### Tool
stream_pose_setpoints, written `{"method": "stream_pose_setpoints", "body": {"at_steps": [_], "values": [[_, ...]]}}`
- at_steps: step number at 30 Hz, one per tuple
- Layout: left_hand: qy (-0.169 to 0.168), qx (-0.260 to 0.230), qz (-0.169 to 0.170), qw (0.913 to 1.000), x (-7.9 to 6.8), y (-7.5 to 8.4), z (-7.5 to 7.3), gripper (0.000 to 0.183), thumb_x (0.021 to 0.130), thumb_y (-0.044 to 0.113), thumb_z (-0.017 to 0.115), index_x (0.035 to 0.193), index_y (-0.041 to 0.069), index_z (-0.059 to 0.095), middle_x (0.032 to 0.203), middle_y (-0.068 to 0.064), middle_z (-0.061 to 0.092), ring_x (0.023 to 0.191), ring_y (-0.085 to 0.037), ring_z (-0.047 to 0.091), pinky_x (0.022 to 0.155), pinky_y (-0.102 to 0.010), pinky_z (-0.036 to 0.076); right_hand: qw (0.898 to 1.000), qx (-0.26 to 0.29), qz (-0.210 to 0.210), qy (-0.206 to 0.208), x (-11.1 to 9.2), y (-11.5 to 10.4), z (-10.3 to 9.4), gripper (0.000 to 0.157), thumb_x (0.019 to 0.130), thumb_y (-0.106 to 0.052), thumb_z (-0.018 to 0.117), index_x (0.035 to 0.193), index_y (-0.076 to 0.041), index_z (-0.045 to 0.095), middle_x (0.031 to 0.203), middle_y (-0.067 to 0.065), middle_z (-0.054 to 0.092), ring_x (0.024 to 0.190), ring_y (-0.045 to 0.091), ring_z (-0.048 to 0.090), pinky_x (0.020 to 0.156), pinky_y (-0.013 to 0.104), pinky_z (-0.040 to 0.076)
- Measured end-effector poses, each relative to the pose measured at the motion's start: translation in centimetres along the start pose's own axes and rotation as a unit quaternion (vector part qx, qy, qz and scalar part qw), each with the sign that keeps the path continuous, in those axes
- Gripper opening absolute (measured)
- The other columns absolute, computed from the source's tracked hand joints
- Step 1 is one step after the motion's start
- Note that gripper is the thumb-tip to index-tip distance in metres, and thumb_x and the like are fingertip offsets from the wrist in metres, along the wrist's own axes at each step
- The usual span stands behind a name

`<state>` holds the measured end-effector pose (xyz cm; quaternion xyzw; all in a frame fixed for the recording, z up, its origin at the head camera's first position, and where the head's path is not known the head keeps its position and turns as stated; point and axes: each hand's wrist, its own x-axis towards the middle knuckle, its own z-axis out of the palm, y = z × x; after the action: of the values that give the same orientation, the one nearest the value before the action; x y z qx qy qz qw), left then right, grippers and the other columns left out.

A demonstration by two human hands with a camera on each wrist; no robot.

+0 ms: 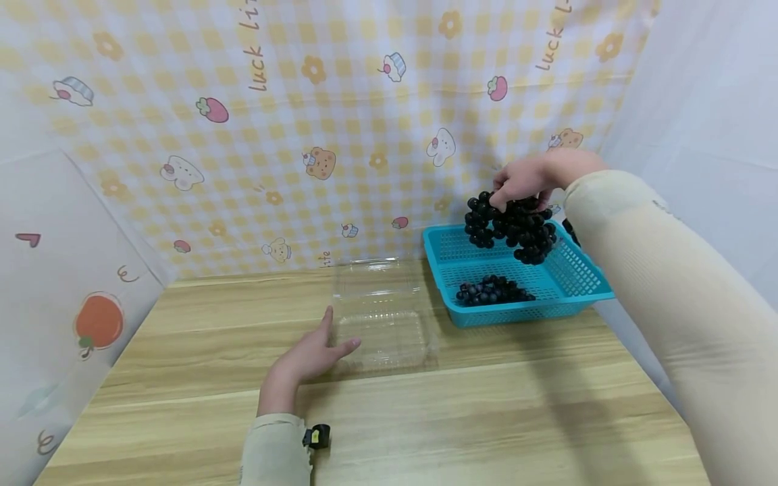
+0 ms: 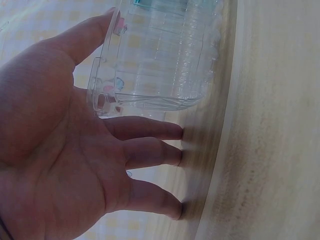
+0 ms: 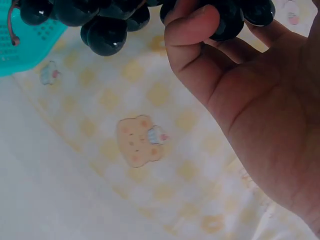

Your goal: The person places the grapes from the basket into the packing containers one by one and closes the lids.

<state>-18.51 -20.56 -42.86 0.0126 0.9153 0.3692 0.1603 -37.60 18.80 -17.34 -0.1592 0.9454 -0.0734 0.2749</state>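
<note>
My right hand (image 1: pixel 529 181) pinches a bunch of black grapes (image 1: pixel 525 233) from above and holds it over a blue plastic basket (image 1: pixel 529 314). Close up in the right wrist view, the thumb presses against the dark, shiny grapes (image 3: pixel 106 37). Another bunch of dark grapes (image 1: pixel 492 290) lies inside the basket. My left hand (image 1: pixel 310 354), fingers spread, is at the near left corner of a clear plastic clamshell box (image 1: pixel 389 341). In the left wrist view the thumb lies along the box's rim (image 2: pixel 107 55), and several fingertips rest on the tabletop.
The box's lid (image 1: pixel 377 278) is folded back toward the wall. A wooden table (image 1: pixel 425 432) carries the box and the basket. Behind it hangs a yellow checked cloth (image 1: pixel 365 121), and white sheeting (image 1: pixel 699 121) closes off the right side.
</note>
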Motion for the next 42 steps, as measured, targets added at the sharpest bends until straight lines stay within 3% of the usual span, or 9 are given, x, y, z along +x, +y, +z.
{"method": "stream_pose_setpoints", "body": {"at_steps": [9, 24, 30, 36, 42], "values": [[-0.004, 0.002, -0.002, 1.0, 0.0, -0.1, 0.1, 0.111, 0.102, 0.063, 0.059, 0.171, 0.008, -0.007, 0.172, -0.031, 0.022, 0.159, -0.053, 0.026, 0.129, -0.068, 0.026, 1.0, 0.011, -0.018, -0.008, -0.8, -3.5, 0.6, 0.022, 0.096, -0.029, 0.057, 0.112, -0.014, 0.058, 0.13, 0.012, 0.05, 0.087, 0.022, 0.05, 0.07, 0.038, 0.056], [-0.005, 0.007, -0.001, 1.0, 0.1, -0.1, 0.0, 0.115, 0.1, 0.071, 0.058, 0.171, 0.007, -0.007, 0.172, -0.032, 0.022, 0.158, -0.053, 0.028, 0.129, -0.068, 0.027, 0.998, -0.02, -0.061, -0.011, -1.1, -8.7, 1.4, 0.021, 0.095, -0.031, 0.058, 0.109, -0.016, 0.057, 0.103, 0.004, 0.051, 0.072, 0.017, 0.054, 0.065, 0.036, 0.057], [-0.004, 0.009, -0.001, 1.0, 0.0, -0.2, 0.0, 0.114, 0.1, 0.069, 0.058, 0.171, 0.007, -0.007, 0.172, -0.032, 0.023, 0.157, -0.054, 0.029, 0.128, -0.068, 0.027, 0.996, -0.044, -0.078, -0.011, -0.9, -10.6, 1.8, 0.022, 0.097, -0.033, 0.056, 0.11, -0.016, 0.059, 0.105, 0.004, 0.052, 0.074, 0.016, 0.053, 0.065, 0.035, 0.058], [-0.005, -0.007, 0.001, 1.0, -0.3, -0.1, 0.0, 0.124, 0.094, 0.063, 0.073, 0.171, 0.008, -0.007, 0.172, -0.032, 0.021, 0.158, -0.054, 0.028, 0.128, -0.067, 0.028, 0.994, -0.056, -0.095, -0.021, -0.3, -12.1, 2.5, 0.022, 0.098, -0.034, 0.056, 0.111, -0.017, 0.06, 0.103, 0.004, 0.053, 0.071, 0.015, 0.049, 0.062, 0.03, 0.054], [-0.011, -0.023, 0.005, 0.9997, -0.3, -0.1, 0.0, 0.141, 0.081, 0.058, 0.088, 0.171, 0.01, -0.011, 0.174, -0.03, 0.015, 0.159, -0.054, 0.025, 0.129, -0.067, 0.026, 0.991, -0.069, -0.111, -0.032, 0.0, -13.8, 3.4, 0.023, 0.1, -0.037, 0.056, 0.111, -0.018, 0.061, 0.114, 0.005, 0.055, 0.072, 0.016, 0.052, 0.062, 0.032, 0.054]]}}
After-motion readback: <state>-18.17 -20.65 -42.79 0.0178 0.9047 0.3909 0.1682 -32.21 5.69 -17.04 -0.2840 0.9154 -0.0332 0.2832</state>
